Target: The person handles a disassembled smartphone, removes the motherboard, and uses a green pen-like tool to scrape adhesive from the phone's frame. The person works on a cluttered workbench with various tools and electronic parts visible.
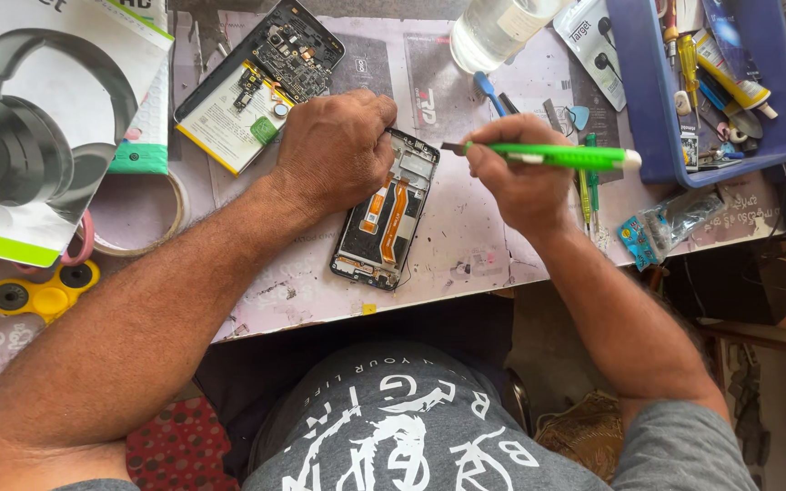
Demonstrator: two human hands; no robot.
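An opened phone frame (384, 223) with orange flex cables lies on the worn white work mat (466, 245). My left hand (334, 150) rests on its upper end, fingers curled and pressing it down. My right hand (511, 182) grips a bright green utility knife (548, 156), its dark blade tip pointing left just beside the phone's top right corner. A second opened phone (261, 82) with bare circuit board and battery lies further back on the left.
A headphone box (38, 127) lies at the left, with a tape roll (134, 214) and a yellow spinner (38, 293) beneath it. A blue tray (648, 136) of tools stands at the right. A clear bottle (498, 32), screwdrivers (589, 195) and small packets sit nearby.
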